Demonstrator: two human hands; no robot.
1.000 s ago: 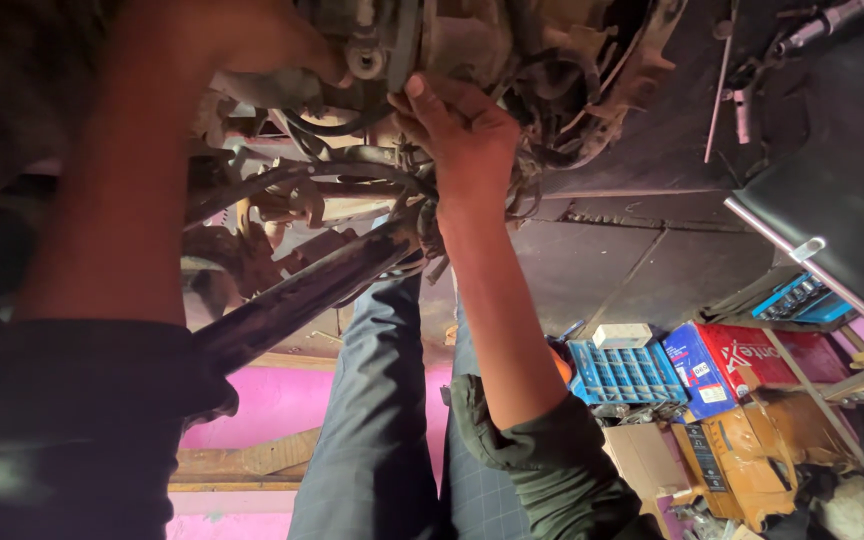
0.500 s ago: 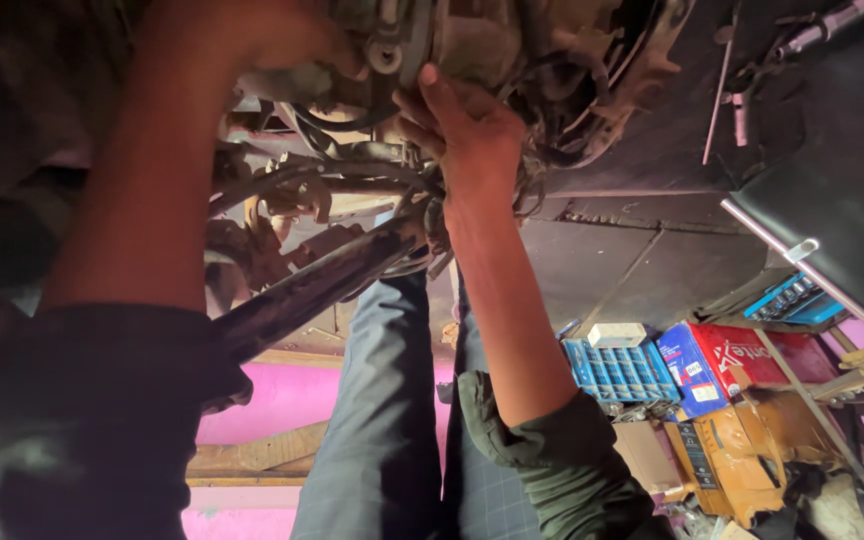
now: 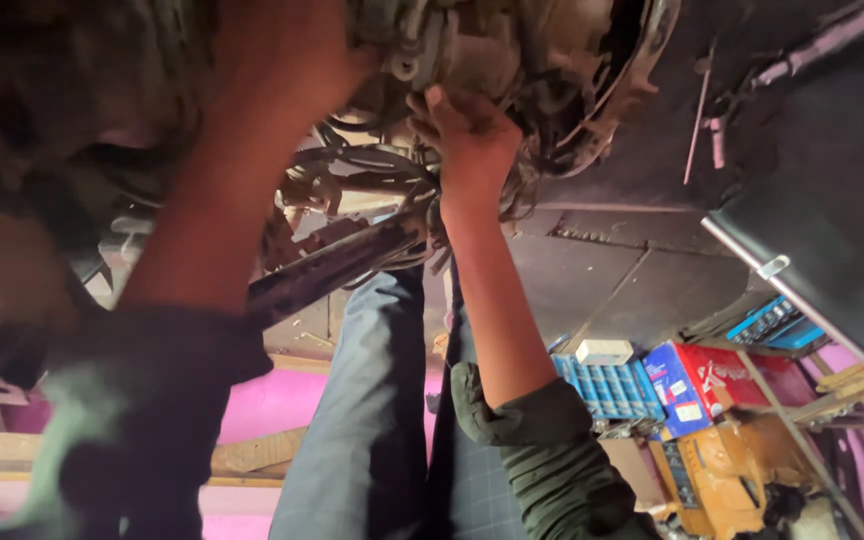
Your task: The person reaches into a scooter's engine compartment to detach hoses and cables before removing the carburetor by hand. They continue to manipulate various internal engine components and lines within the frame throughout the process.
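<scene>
My left hand (image 3: 287, 60) is blurred and close to the lens, so I cannot tell whether it grips anything on the greasy engine (image 3: 512, 70) overhead. My right hand (image 3: 467, 135) is curled closed against the engine's underside, its fingertips hidden among the parts. Below the engine, right of my sleeve, sit blue boxes (image 3: 607, 388) and a red-and-blue carton (image 3: 702, 385).

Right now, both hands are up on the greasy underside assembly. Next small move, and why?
Probably steady first: keep the left hand braced on the grimy grey metal vehicle assembly and let the right hand settle its fingertip grip. The right fingers only touch the housing edge, the tangle of dark hoses crowds it, and what they pinch is hidden.
</scene>
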